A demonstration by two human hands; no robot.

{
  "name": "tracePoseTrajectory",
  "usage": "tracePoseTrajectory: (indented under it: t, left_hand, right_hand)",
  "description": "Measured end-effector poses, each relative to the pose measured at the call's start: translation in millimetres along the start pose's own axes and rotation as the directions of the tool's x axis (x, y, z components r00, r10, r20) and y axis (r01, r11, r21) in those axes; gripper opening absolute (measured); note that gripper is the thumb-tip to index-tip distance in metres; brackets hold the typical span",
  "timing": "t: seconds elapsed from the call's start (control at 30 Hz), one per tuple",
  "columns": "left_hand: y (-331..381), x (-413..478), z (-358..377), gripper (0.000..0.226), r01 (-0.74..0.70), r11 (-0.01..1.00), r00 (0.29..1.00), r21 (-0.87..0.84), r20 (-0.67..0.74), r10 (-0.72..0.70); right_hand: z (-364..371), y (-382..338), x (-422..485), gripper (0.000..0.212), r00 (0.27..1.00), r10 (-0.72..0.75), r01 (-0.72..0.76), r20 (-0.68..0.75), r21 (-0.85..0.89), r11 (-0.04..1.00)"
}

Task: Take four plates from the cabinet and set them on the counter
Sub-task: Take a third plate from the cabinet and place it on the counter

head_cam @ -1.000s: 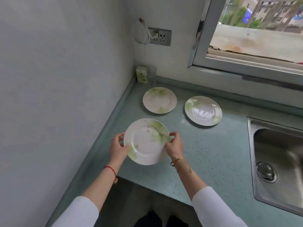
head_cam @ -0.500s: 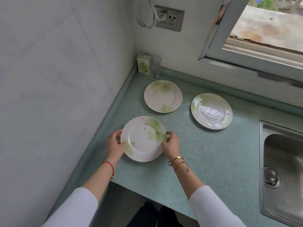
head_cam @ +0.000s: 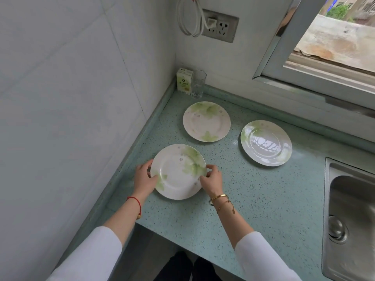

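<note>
Three white plates with green leaf prints lie on the pale green speckled counter (head_cam: 253, 199). The nearest plate (head_cam: 177, 172) sits flat close to the left wall, held at both sides: my left hand (head_cam: 145, 178) grips its left rim and my right hand (head_cam: 211, 179) grips its right rim. A second plate (head_cam: 206, 121) rests further back near the corner. The third plate (head_cam: 266, 142) lies to the right of it, under the window. No cabinet is in view.
A small green carton (head_cam: 184, 81) and a clear glass (head_cam: 197, 84) stand in the back corner. A steel sink (head_cam: 351, 220) is set into the counter at the right. A wall socket (head_cam: 219, 27) with a coiled white cable hangs above. The counter's front edge runs below my arms.
Both hands have lowered the nearest plate from a tilted hold above the counter until it lies flat on it. My view has tipped downward and closer.
</note>
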State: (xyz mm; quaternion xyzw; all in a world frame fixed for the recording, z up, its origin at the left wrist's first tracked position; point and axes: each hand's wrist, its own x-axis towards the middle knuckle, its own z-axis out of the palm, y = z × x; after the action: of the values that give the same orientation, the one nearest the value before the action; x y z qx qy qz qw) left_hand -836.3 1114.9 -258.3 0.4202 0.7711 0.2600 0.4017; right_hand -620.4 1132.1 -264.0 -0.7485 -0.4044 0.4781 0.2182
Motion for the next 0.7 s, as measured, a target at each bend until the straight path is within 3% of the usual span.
tracePoseTrajectory:
  t: [0.23, 0.37, 0.5, 0.7]
  left_hand:
    - [3, -17, -12, 0.061, 0.020, 0.997, 0.998, -0.075, -0.056, -0.024]
    - [12, -50, -22, 0.050, -0.057, 0.982, 0.989, -0.181, -0.141, 0.031]
    - [18, -111, -28, 0.045, -0.126, 0.954, 0.967, -0.271, -0.247, 0.058]
    - [10, -219, -29, 0.038, -0.166, 0.898, 0.910, -0.408, -0.415, -0.020]
  right_hand:
    - [-16, -1, -11, 0.048, 0.999, -0.015, 0.016, -0.033, 0.050, 0.999]
    - [-30, -12, -37, 0.032, 0.987, -0.147, 0.155, -0.067, 0.152, 0.976]
    - [-40, -24, -76, 0.024, 0.955, -0.296, 0.284, 0.017, 0.225, 0.932]
    - [-57, -22, -139, 0.023, 0.869, -0.454, 0.395, 0.200, 0.273, 0.877]
